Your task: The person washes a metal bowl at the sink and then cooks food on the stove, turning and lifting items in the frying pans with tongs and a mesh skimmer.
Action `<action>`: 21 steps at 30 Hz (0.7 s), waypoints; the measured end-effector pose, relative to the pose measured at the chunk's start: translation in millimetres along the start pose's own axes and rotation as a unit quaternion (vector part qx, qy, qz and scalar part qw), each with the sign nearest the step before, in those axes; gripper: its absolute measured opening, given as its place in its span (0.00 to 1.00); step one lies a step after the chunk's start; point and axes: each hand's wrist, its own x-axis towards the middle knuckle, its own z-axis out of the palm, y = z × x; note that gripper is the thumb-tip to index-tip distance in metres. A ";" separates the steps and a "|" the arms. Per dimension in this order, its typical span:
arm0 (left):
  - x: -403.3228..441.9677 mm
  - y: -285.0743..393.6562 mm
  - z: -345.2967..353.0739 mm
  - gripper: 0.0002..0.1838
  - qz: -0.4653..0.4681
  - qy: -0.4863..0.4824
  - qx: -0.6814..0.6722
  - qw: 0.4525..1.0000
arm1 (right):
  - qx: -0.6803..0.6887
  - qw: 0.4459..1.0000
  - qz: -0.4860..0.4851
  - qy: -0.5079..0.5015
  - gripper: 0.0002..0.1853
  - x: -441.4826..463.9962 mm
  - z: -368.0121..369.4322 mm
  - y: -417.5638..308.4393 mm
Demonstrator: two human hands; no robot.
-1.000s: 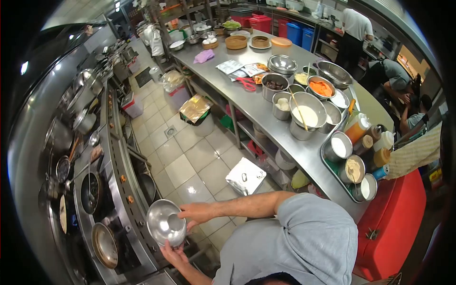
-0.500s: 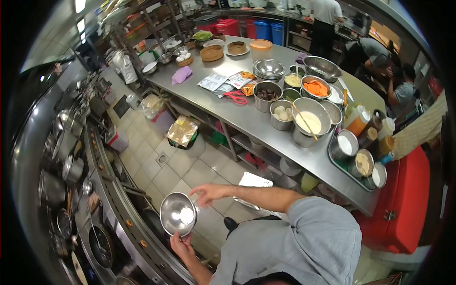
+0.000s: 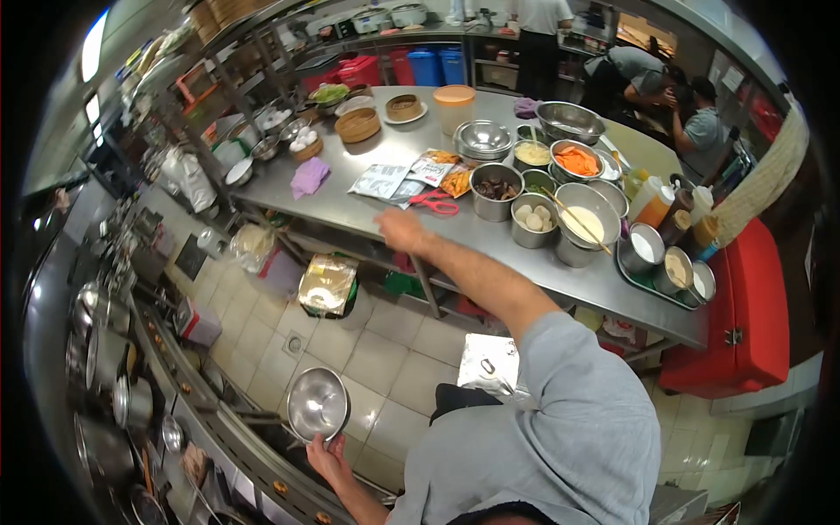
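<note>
A shiny steel mixing bowl (image 3: 318, 402) is held by its near rim in my left hand (image 3: 327, 457), over the floor tiles; its inside looks bare. My right hand (image 3: 404, 231) is stretched out by the front edge of the steel counter (image 3: 350, 171), slightly blurred, fingers extended with nothing seen in them. Just beyond it lie silver foil packets (image 3: 380, 181) and red-handled scissors (image 3: 435, 203). Right of these stand a steel pot of dark pieces (image 3: 496, 190), a pot of pale round balls (image 3: 534, 219) and a bowl of cream-coloured liquid (image 3: 584, 223) with a stick across it.
Orange slices (image 3: 577, 161) and stacked steel bowls (image 3: 483, 138) sit farther back, with sauce bottles (image 3: 658, 206) at right. A stove line with pans (image 3: 131, 404) runs along the left. A foil-covered box (image 3: 488, 361) is on the floor. Other people (image 3: 634, 70) work at the back.
My right hand has moved away from the bowl, up and forward to the counter edge. The bowl stays in my left hand, slightly lower in view. The camera view has shifted.
</note>
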 end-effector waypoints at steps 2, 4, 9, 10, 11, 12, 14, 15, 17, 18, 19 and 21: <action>18.9 2.8 14.3 0.09 -0.011 0.000 0.010 1.000 | -0.071 0.995 0.062 0.021 0.15 29.4 -23.0 46.9; 38.9 8.7 33.0 0.09 -0.012 -0.016 0.013 1.000 | -0.123 0.986 0.110 0.032 0.18 45.9 -46.4 92.5; 95.9 31.0 97.7 0.10 0.011 -0.072 0.043 0.996 | -0.161 0.951 0.256 0.068 0.21 76.7 -67.2 187.9; 110.7 35.5 111.6 0.10 0.017 -0.094 0.049 0.994 | -0.158 0.948 0.265 0.073 0.21 80.8 -65.1 202.4; 125.2 40.3 128.4 0.10 0.019 -0.103 0.054 0.993 | -0.149 0.944 0.291 0.041 0.23 86.6 -64.7 216.2; 138.1 42.3 146.8 0.11 0.023 -0.113 0.050 0.992 | -0.142 0.938 0.316 0.007 0.24 90.7 -70.5 225.1; 163.8 41.0 181.3 0.11 0.020 -0.131 0.046 0.990 | -0.137 0.935 0.325 0.022 0.21 89.9 -70.9 236.0; 179.6 42.5 201.4 0.12 0.006 -0.155 0.055 0.986 | -0.109 0.939 0.323 -0.051 0.19 90.7 -79.3 235.8; 207.4 41.0 243.7 0.12 -0.002 -0.190 0.063 0.980 | -0.080 0.934 0.327 -0.122 0.17 96.9 -80.6 243.9; 216.8 40.9 265.4 0.12 -0.008 -0.197 0.067 0.978 | -0.084 0.945 0.297 -0.106 0.15 97.9 -74.0 251.3; 225.3 40.3 287.5 0.12 -0.012 -0.228 0.068 0.971 | -0.090 0.955 0.268 -0.090 0.13 96.7 -72.1 255.3; 235.2 39.4 334.2 0.12 -0.022 -0.271 0.064 0.960 | -0.112 0.954 0.269 -0.073 0.12 93.3 -73.5 255.3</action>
